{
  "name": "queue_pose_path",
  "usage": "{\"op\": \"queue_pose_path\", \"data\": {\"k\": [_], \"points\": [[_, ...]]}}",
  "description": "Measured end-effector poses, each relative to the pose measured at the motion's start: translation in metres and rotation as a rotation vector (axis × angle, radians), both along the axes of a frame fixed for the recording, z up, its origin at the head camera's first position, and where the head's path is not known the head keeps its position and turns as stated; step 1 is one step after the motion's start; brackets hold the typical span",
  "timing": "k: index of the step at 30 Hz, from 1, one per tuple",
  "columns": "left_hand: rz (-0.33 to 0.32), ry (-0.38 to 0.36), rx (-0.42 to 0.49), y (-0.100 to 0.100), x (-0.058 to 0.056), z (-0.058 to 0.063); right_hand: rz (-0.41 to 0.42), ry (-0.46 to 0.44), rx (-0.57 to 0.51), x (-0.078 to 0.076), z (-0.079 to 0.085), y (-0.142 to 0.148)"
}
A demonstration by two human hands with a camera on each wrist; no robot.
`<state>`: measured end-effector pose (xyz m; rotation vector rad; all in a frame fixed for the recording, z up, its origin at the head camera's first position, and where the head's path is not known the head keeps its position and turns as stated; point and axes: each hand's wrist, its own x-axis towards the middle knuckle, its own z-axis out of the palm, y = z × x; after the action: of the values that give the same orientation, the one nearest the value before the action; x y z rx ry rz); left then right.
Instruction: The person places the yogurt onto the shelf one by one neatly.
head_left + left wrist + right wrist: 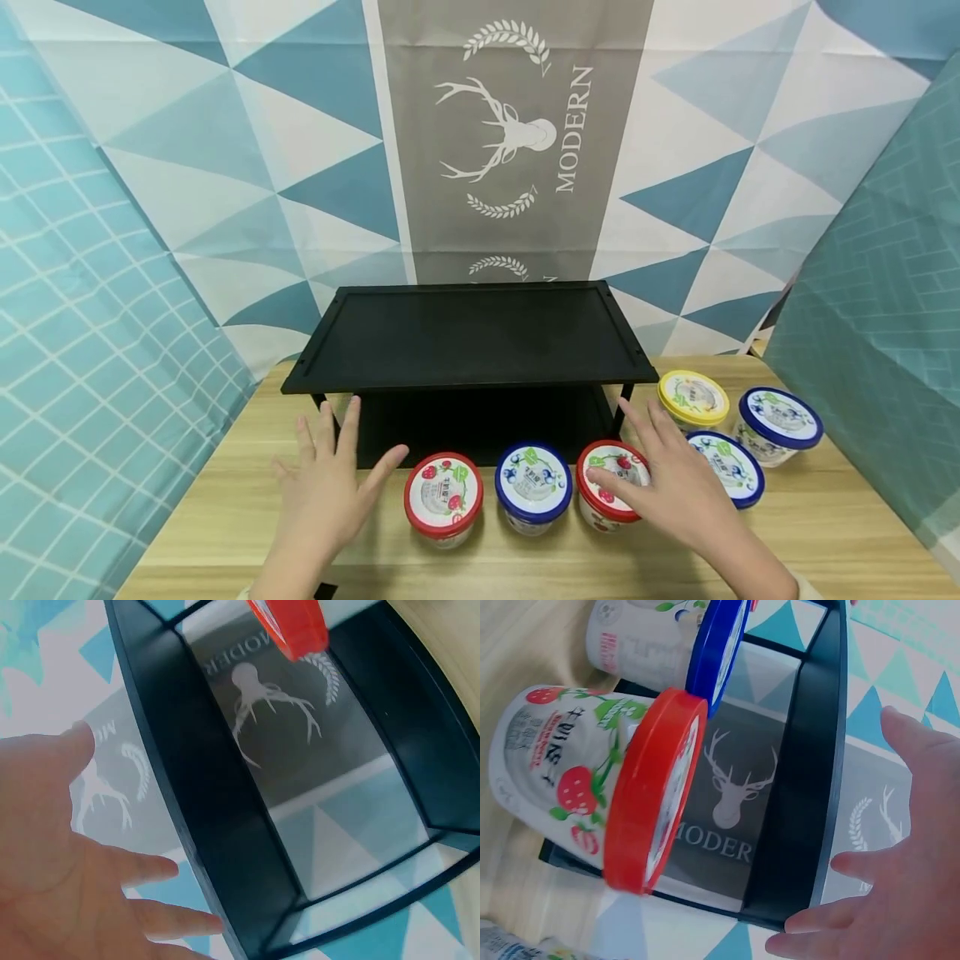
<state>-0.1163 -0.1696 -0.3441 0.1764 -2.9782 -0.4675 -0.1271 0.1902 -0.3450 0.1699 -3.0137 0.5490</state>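
Observation:
My left hand (pixel 322 500) hovers with spread fingers at the front left of a black two-level rack (pixel 472 337), holding nothing. My right hand (pixel 678 487), also spread and holding nothing, overlaps the right-hand red-lidded cup (pixel 603 479) in the head view. That cup stands in a front row with a blue-lidded cup (pixel 533 485) and another red-lidded cup (pixel 443 496), all upright. In the right wrist view, strawberries are printed on the near red-lidded cup (pixel 577 772), and the right hand (pixel 900 885) is apart from it, fingertips by the rack's top board (pixel 799 772).
On the right stand a yellow-lidded cup (pixel 693 397), a blue-lidded cup (pixel 780 421) and a second blue-lidded one (pixel 727 468), partly behind my right hand. The wooden table (pixel 465 575) is backed by a patterned cloth (pixel 322 150). A small black object (pixel 326 591) lies at the front edge.

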Motion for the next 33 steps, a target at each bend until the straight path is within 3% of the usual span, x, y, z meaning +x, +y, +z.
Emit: {"op": "queue_pose_path", "data": {"k": [4, 10, 19, 26, 33], "points": [[0.012, -0.031, 0.069, -0.013, -0.001, 0.003, -0.009, -0.030, -0.015, 0.000, -0.001, 0.008], [0.034, -0.076, 0.102, -0.031, -0.003, 0.003, -0.017, -0.062, -0.043, 0.000, -0.007, 0.015], [0.065, -0.102, 0.227, -0.061, -0.012, -0.018, 0.004, -0.124, -0.134, 0.004, -0.020, 0.026], [0.098, -0.054, 0.296, -0.080, -0.027, -0.036, -0.013, -0.256, -0.248, 0.002, -0.033, 0.038], [0.111, 0.070, 0.386, -0.088, -0.041, -0.051, 0.001, -0.324, -0.351, -0.002, -0.047, 0.047]]}}
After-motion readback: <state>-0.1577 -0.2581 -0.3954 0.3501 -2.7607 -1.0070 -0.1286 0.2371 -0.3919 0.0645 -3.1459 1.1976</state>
